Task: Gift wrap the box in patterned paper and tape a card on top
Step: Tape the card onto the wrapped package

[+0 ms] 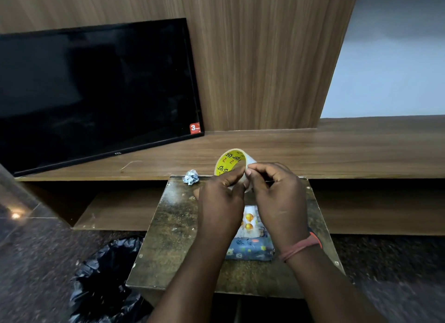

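Tape roll (231,165) held up on edge between both hands, just above the far end of the small bench (173,238). The left hand (220,197) curls round the roll's near rim, while the right hand (277,197) pinches at its outer face, apparently picking for the loose end. The wrapped box (250,249) lies flat on the bench directly beneath and nearer than the roll, between the two wrists, its long axis running left to right. A card (249,223) with orange balloons rests on the box's top, partly hidden by the hands. Any strip pulled free must travel down and toward the person to reach the card; the right hand looks better placed to carry it. A crumpled paper ball (191,177) sits left of the roll.
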